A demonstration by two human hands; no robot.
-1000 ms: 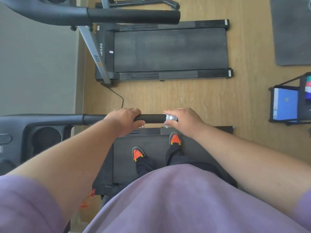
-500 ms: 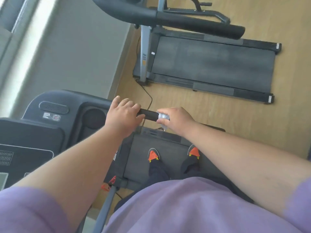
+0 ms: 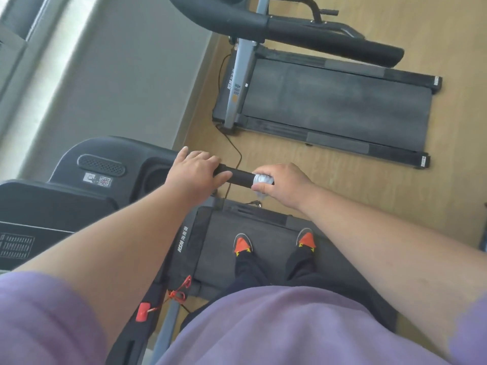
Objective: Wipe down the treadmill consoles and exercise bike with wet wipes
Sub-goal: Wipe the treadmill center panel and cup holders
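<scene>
Left hand (image 3: 196, 173) gripping handlebar (image 3: 237, 177); right hand (image 3: 283, 184) clamping wet wipe (image 3: 261, 180) around its end. Mid-wipe; next, slide wipe toward left hand.

Both arms outstretched, left hand (image 3: 196, 173) curled in a grip, right hand (image 3: 283, 186) apparently clenched likewise.

Soft daylight enters from the window (image 3: 39, 56) at upper left, washing its sill to a pale, nearly overexposed band; the wooden floor (image 3: 329, 175) is evenly bright with only faint, diffuse shadows under the far treadmill (image 3: 337, 106); black surfaces hold little detail; the frame is slightly soft throughout, with motion blur toward the left edge and the purple shirt (image 3: 290, 327) out of focus; wide-angle distortion bends lines near the borders.
</scene>
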